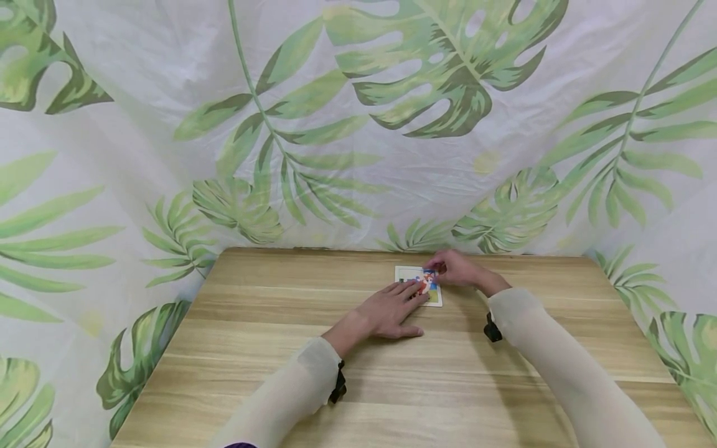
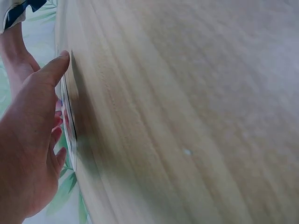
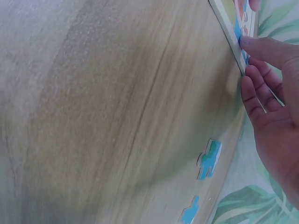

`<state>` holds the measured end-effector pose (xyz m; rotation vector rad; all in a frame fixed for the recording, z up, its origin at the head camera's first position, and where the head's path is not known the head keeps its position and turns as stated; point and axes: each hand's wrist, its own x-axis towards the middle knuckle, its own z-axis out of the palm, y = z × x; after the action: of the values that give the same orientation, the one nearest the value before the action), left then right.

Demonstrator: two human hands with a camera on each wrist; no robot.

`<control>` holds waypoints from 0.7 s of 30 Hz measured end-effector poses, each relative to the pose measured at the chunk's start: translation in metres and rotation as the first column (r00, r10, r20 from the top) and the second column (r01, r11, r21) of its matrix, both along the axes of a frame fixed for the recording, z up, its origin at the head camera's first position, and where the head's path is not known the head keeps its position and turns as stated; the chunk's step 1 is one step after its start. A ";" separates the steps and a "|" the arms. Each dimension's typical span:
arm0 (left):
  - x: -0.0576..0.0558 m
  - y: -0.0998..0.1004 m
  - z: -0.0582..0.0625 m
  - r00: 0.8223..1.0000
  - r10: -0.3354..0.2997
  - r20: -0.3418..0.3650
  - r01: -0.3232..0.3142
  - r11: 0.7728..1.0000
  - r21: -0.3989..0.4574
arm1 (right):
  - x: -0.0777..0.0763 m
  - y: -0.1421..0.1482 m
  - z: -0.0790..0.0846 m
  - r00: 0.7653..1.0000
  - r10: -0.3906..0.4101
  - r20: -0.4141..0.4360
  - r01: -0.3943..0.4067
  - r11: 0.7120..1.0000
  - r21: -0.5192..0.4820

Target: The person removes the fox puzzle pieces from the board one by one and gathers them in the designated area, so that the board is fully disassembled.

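A small picture jigsaw puzzle (image 1: 434,297) with a white border lies flat near the table's far edge. My left hand (image 1: 392,309) rests on its left and front part, fingers stretched out and thumb spread onto the wood. At the puzzle's far right corner is my right hand (image 1: 455,269), fingers bent. In the right wrist view the thumb (image 3: 268,50) touches a blue-edged puzzle piece (image 3: 238,29) at the board, pinching it against fingers partly hidden. Both hands cover much of the picture.
Two loose blue puzzle pieces, one with green (image 3: 209,159) and one plainer (image 3: 190,212), lie on the wooden table (image 1: 269,348) beside the right hand. A leaf-patterned curtain (image 1: 313,155) hangs right behind the table's far edge.
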<state>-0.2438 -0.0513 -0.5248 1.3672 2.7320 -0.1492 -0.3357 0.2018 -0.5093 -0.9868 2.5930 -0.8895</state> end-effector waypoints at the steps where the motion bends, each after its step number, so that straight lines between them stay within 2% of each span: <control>1: 0.000 0.001 0.000 1.000 -0.002 -0.005 0.002 1.000 -0.003 | 0.000 0.000 0.000 1.000 0.007 -0.007 -0.007 1.000 0.001; 10: 0.000 0.004 -0.004 1.000 0.011 0.010 -0.011 1.000 -0.027 | 0.001 -0.001 0.000 0.998 0.054 -0.031 -0.054 0.999 0.000; 21: -0.002 0.009 -0.003 1.000 -0.019 -0.023 0.017 0.998 -0.054 | -0.001 -0.001 0.001 0.996 0.084 -0.021 -0.084 0.996 -0.007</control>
<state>-0.2455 -0.0428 -0.5275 1.3850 2.7141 -0.2391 -0.3368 0.2010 -0.5082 -1.1037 2.5459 -0.8732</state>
